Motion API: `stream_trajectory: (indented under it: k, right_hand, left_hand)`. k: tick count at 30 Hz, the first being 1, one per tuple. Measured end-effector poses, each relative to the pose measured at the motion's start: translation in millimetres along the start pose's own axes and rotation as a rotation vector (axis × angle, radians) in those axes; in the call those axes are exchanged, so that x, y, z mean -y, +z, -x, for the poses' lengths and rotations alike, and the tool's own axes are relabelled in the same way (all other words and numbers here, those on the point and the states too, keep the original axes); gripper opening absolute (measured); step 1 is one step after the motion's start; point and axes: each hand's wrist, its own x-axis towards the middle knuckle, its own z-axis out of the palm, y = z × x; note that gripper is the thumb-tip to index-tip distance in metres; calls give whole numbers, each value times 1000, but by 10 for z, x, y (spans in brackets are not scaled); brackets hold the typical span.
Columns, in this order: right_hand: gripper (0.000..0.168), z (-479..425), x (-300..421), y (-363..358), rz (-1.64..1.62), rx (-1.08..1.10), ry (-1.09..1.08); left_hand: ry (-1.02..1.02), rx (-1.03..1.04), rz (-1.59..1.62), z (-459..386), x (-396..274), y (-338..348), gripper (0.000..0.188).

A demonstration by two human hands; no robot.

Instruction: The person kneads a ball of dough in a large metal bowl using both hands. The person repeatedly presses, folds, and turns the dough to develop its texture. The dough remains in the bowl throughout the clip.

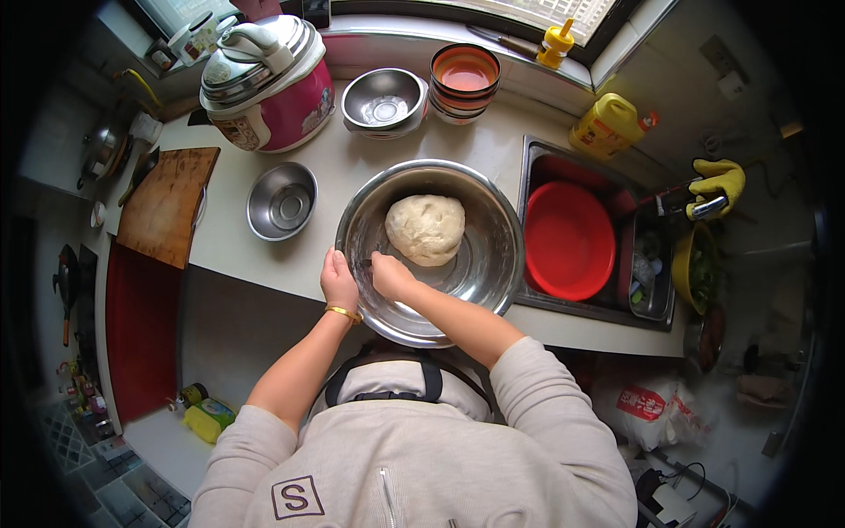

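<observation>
A large stainless-steel mixing bowl [488, 290] stands at the counter's front edge, right before me. Inside it, toward the back, rests a rounded lump of pale dough [426, 230] with a rough surface. My left hand [339, 282] grips the bowl's left rim, thumb up against the outside. Reaching into the bowl, my right hand [392, 276] is curled against the inner left wall, apart from the dough. A small dark shape shows at its fingertips; whether that is a tool or a shadow is unclear. Whitish residue marks the wall there.
Left of the bowl sit a small steel bowl [282, 201] and a wooden cutting board [168, 204]. Behind are a pink electric pressure cooker [290, 99], a metal bowl [384, 99] and stacked orange bowls [464, 76]. A red basin [570, 241] fills the sink [533, 148] at right.
</observation>
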Motion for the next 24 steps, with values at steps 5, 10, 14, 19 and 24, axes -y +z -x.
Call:
stream_trajectory:
  k: [5, 10, 14, 19, 24]
  right_hand:
    - [12, 97, 62, -61, -47, -10, -91]
    - [17, -225, 165, -164, -14, -255, 102]
    - [31, 42, -22, -117, 261, 115, -40]
    - [22, -271, 326, -574, 404, -287, -190]
    - [11, -686, 155, -752, 552, -338, -223]
  left_hand:
    - [-61, 47, 0, 63, -163, -39, 41]
    - [-416, 492, 96, 219, -458, -381, 30]
    - [-497, 570, 241, -8, -407, -508, 31]
    - [143, 218, -140, -430, -89, -32, 29]
    - [24, 93, -156, -314, -451, 107, 34]
